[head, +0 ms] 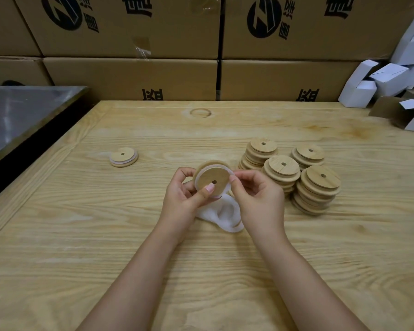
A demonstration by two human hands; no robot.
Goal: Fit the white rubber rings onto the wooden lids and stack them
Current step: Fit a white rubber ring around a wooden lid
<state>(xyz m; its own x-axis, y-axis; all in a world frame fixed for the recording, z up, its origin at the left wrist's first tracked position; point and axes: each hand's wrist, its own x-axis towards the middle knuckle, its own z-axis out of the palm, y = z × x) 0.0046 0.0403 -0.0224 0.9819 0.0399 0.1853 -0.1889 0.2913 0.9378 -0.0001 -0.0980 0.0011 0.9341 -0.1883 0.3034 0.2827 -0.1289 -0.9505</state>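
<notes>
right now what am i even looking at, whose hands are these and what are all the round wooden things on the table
There is no machine here. The one picture comes from a camera worn on a person's head, looking down at their own two bare hands over a wooden table. The left hand holds a round wooden lid with a small hole, thumb on its face. The right hand pinches a white rubber ring at the lid's edge, seemingly fitting it on. Under the hands lies a heap of loose white rings. To the right stand four stacks of lids. To the left lies a single lid with a ring on it. Cardboard boxes stand behind.
</notes>
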